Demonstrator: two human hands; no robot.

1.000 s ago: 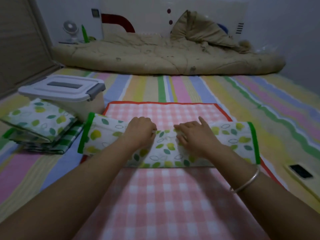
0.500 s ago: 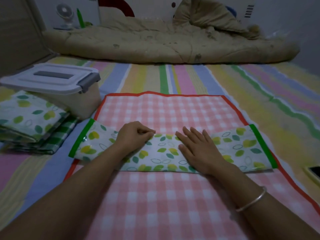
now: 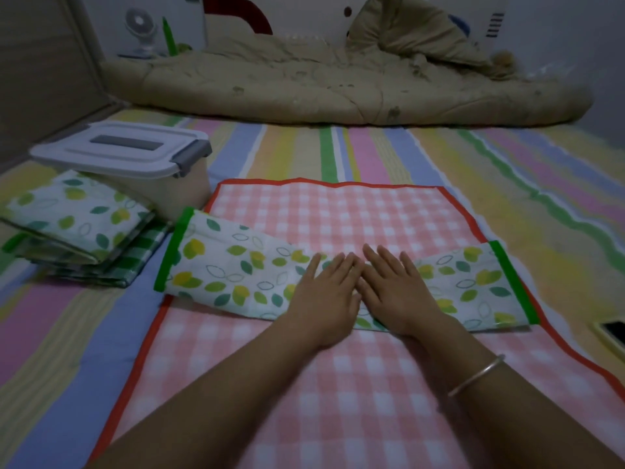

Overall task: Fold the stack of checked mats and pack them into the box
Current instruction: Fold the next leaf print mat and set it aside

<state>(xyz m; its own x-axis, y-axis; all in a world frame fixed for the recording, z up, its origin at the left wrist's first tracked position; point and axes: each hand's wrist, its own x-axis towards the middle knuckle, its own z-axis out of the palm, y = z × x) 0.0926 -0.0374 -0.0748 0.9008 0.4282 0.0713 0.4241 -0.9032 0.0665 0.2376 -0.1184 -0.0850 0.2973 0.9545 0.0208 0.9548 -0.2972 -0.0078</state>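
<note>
Head view, and here's the change: half a second back the left hand point(image 3: 324, 296) was balled up on the leaf-print mat point(image 3: 236, 272), and now it lies flat. All its fingers are stretched out, holding nothing, just pressing. The right hand point(image 3: 395, 292) matches it, palm down and fingers straight, so the 2 hands sit side by side, touching at the middle of the long folded strip.

That strip runs out past the little fingers on both sides, its green-edged ends well clear of the hands. It lies across the pink checked mat point(image 3: 338, 211), which spreads ahead of the fingertips and back under the wrists.

What does it mean? I'd say the pinching is over and the crease is being flattened; the strip looks ready to be folded shorter, end to end.

Far out beyond the left little finger sits the pile of folded mats point(image 3: 77, 225), and just behind it the box point(image 3: 189, 194), its lid point(image 3: 125, 150) on. So packing hasn't started, and the pink mat isn't folded yet.
</note>
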